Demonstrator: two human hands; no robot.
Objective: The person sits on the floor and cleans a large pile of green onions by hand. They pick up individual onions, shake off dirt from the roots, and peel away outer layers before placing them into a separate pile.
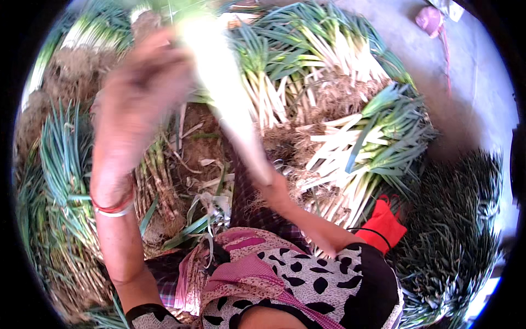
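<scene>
A thick, overexposed leek stalk or bunch of leeks (230, 90) slants across the middle, blurred by motion. Its white lower end is in my right hand (274, 187), with roots showing under the fingers. Up at the leafy part, my left hand (144, 78) is smeared by motion beside the stalk. Whether its fingers close on the leaves cannot be told. Below the hands is soil-strewn ground (201, 148) with scraps of leaf. Close to my left forearm stands a bundle of thin stalks (156, 181) with roots downward.
Leek piles lie at the top right (337, 45), at right (370, 144) and along the left (61, 156). A dark green heap (452, 230) fills the lower right. A red bag (382, 228) lies by my right elbow. A pinkish bundle with a cord (430, 21) rests on the pale floor.
</scene>
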